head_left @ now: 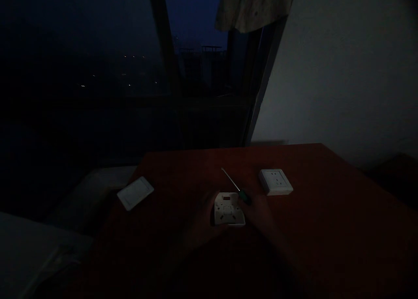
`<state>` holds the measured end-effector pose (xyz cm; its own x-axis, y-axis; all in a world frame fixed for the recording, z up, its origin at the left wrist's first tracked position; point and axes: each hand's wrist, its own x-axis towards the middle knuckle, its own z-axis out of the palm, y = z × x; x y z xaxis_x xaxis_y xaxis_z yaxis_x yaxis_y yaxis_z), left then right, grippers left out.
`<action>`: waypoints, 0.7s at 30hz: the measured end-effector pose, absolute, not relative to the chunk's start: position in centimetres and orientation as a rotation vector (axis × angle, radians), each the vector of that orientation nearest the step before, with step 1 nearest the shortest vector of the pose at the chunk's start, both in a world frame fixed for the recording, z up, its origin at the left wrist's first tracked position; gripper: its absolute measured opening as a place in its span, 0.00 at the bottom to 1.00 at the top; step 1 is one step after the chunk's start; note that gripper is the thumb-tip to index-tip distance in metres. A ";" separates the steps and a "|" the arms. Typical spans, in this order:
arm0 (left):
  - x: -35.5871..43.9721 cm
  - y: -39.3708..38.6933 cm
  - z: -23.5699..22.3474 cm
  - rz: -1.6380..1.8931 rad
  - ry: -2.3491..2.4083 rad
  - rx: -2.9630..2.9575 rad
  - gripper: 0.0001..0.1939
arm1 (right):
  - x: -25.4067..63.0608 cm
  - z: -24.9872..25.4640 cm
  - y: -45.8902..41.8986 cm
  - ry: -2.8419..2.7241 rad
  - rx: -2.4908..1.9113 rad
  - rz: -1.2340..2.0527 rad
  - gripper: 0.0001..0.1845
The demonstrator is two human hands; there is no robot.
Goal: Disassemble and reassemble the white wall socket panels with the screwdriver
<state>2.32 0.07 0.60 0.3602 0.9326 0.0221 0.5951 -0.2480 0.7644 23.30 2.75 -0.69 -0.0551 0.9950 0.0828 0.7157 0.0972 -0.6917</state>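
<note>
Head view is very dark: I see a black window (pixel 98 72), a pale wall (pixel 342 72) and the red bench (pixel 326 212). My left hand (pixel 204 222) and right hand (pixel 259 214) grip a white socket module (pixel 229 209); the right also holds a green screwdriver (pixel 240 192). A wall socket (pixel 276 181) lies near, a cover plate (pixel 135 193) well apart.

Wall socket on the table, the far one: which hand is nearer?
Right. The right hand, with a screwdriver, lies just below-left of the wall socket; the left hand sits farther left, across the white housing.
</note>
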 end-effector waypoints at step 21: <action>0.7 0.7 2.4 0.625 1.478 2.008 0.44 | 24.2 -1.4 3.3 -1.777 -1.772 0.573 0.17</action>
<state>0.68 0.71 2.37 0.2821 0.9586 0.0390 0.6954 -0.2324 0.6800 24.16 3.27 -1.40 0.0300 0.9956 0.0891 0.7564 0.0356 -0.6532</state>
